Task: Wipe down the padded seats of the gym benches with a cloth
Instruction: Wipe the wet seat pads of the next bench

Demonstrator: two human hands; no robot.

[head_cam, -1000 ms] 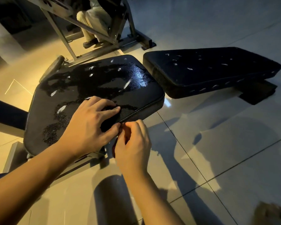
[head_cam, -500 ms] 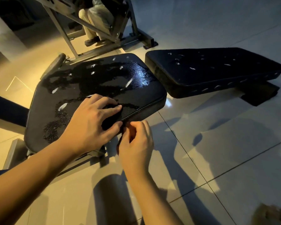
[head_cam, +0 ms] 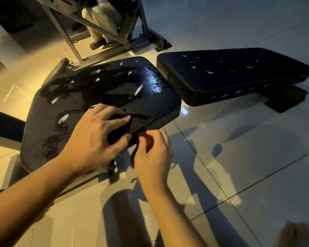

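tiles, pale and glossy, carry two black padded slabs: the near seat, rounded and pebble-grained with a wet sheen and a stitched rim, and the far seat, a flatter wedge flecked white. the left hand rests on the near seat's front edge, fingers curled over a dark crumpled cloth, and the right hand, just beside, pinches a dark strip hanging below the seam.

A grey metal machine frame stands on the glossy tiled floor, a seated person's pale trousers behind it (dark shoes between the bars).
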